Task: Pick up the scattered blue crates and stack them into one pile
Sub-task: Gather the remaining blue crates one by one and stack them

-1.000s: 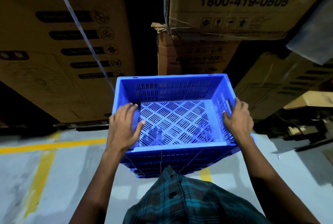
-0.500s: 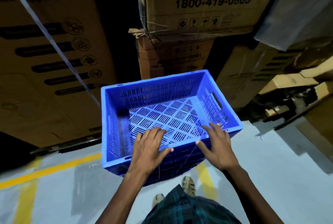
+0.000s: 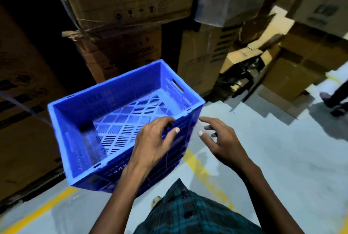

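The top blue crate sat nested on a pile of blue crates whose darker ribbed sides showed beneath its near wall. The pile stood on the grey floor, just in front of the stacked cardboard boxes and beside a yellow floor line.

The left hand hovered over the near right corner of the top crate, its fingers loosely bent and gripping nothing; whether the fingertips brushed the rim could not be told through the blur. The right hand hung just off that same corner, clear of the crate, fingers spread and empty.

Judged from this, the placing step looked done: the top crate seemed seated square in the pile, and both hands looked free of it. No other loose crate showed near the pile in this view, so how much of the task remained could not be told. The next move would call for turning away from the pile to find another scattered crate, taking it by both side handles, and carrying it back level so it would drop cleanly into the top crate. A person's legs stood well off to the right of the pile, something to steer around.
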